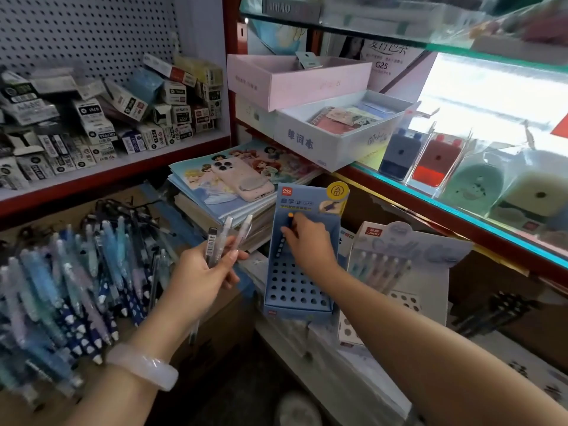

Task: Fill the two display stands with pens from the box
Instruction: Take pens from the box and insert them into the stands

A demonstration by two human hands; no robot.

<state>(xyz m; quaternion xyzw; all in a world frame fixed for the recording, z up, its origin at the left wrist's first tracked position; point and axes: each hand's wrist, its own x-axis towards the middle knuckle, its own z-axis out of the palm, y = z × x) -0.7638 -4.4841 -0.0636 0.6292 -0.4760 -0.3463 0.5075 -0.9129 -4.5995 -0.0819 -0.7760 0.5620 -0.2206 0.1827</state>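
A blue display stand (pixel 296 287) with rows of round holes leans at centre. My right hand (pixel 309 241) grips a dark blue pen (pixel 284 238) with an orange tip, standing in the stand's upper left holes. My left hand (pixel 201 272) holds a few pens (pixel 229 238), one dark and two pale, fanned upward. A second, paler display stand (pixel 405 272) to the right carries a row of pastel pens in its top holes. A heap of blue pens (pixel 70 287) fills the box at the left.
A phone (pixel 242 178) lies on stacked cartoon notebooks (pixel 196 176) behind the stand. Small refill boxes (pixel 92 124) crowd the left shelf. A glass-edged shelf (pixel 461 207) with sharpeners juts out on the right. Dark pens (pixel 495 312) lie at lower right.
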